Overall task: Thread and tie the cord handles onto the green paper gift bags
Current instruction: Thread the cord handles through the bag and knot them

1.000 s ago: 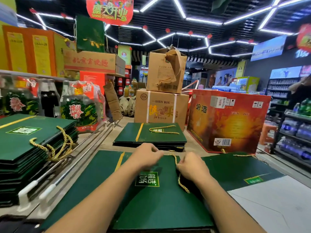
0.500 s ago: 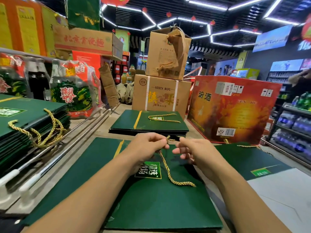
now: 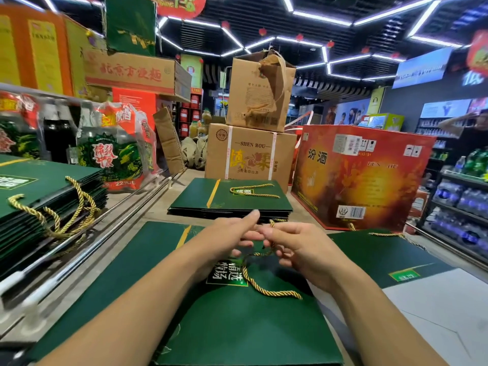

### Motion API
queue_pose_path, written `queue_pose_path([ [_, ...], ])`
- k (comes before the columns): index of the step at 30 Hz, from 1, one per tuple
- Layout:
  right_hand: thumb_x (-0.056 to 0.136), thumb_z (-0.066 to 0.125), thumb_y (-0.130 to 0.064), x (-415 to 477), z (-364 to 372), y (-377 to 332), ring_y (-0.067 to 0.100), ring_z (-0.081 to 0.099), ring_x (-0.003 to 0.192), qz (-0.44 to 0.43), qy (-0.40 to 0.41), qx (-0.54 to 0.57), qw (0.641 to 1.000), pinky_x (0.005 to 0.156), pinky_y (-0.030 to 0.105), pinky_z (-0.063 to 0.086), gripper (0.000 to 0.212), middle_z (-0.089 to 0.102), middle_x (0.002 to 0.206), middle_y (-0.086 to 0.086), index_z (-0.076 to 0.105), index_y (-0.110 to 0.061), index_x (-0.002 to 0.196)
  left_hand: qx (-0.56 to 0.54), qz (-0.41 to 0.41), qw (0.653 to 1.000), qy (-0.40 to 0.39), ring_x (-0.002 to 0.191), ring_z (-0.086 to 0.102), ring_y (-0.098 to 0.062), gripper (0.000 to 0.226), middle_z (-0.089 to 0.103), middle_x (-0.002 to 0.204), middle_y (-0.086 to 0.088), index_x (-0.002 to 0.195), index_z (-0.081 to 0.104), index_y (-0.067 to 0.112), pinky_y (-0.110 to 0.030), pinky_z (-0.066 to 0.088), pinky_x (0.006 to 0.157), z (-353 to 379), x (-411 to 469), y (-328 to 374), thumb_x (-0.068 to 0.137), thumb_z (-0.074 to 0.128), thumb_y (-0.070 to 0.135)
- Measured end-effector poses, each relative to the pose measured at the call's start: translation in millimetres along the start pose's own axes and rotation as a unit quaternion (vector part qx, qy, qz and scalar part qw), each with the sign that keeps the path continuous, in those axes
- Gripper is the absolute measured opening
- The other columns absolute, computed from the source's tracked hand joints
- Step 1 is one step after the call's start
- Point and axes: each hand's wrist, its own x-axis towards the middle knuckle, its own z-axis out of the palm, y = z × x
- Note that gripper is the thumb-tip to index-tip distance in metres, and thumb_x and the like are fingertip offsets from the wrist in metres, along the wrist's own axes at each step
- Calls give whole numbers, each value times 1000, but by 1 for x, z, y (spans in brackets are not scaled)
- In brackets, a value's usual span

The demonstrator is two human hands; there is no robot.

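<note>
A flat green paper gift bag point(image 3: 237, 328) lies right in front of me, its white-lettered label under my hands. A gold twisted cord point(image 3: 266, 290) runs from the bag's top edge down over the label, and its loose end rests on the green paper. My left hand point(image 3: 227, 237) and my right hand point(image 3: 301, 247) meet just above the top edge. The right hand pinches the cord's upper end between thumb and fingers. The left hand's fingers curl at the cord while its thumb points up. Where the cord enters the bag is hidden by my fingers.
A stack of green bags with cords tied point(image 3: 229, 204) lies just beyond my hands, and a taller stack point(image 3: 39, 199) sits at the left. Another green bag point(image 3: 383, 257) lies to the right on a white surface point(image 3: 443, 320). Metal rails point(image 3: 111, 228), cardboard boxes point(image 3: 248, 157) and a red carton point(image 3: 364, 178) surround the spot.
My hands have lifted off the bag's top edge and closed together. The cord has been drawn up between them, and my left thumb now sticks up.
</note>
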Motion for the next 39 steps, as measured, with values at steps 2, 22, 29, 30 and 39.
queue_pose_path([
  [2, 92, 73, -20, -3, 4, 0, 8, 49, 59, -6, -47, -64, 997, 50, 18, 35, 24, 68, 80, 7, 76, 3, 99, -55, 3, 998, 0, 83, 67, -14, 46, 76, 94, 0, 107, 74, 11, -30, 49, 78, 2, 0, 0, 97, 57, 52],
  [22, 91, 69, -2, 1, -5, -4, 9, 56, 57, 22, 73, 199, 977, 47, 17, 43, 19, 75, 85, 12, 70, 3, 110, 7, 39, 999, 6, 81, 63, -11, 11, 75, 88, 5, 84, 76, 24, -27, 45, 73, 6, -3, -5, 89, 69, 17],
  [29, 82, 78, -14, 2, -1, 1, 9, 48, 65, 11, 44, 105, 993, 51, 19, 36, 16, 70, 81, -1, 82, -11, 97, -21, 97, 995, 24, 94, 72, -15, 18, 78, 98, -5, 105, 74, 21, -38, 55, 93, 6, -3, -5, 88, 77, 25],
  [30, 82, 78, -15, 2, -2, 1, 9, 47, 64, 14, 42, 100, 994, 50, 19, 35, 17, 71, 81, -1, 82, -10, 98, -23, 100, 995, 19, 92, 71, -16, 17, 77, 97, -9, 105, 73, 18, -37, 55, 93, 7, -3, -6, 89, 76, 21],
  [39, 97, 60, -8, 6, -24, 2, 16, 63, 70, -34, 265, -210, 941, 62, 30, 50, 20, 75, 89, 1, 78, -12, 101, 35, 86, 990, 103, 48, 51, -2, 11, 64, 73, -3, 92, 71, 7, -17, 47, 53, 6, -2, -7, 96, 62, 12],
])
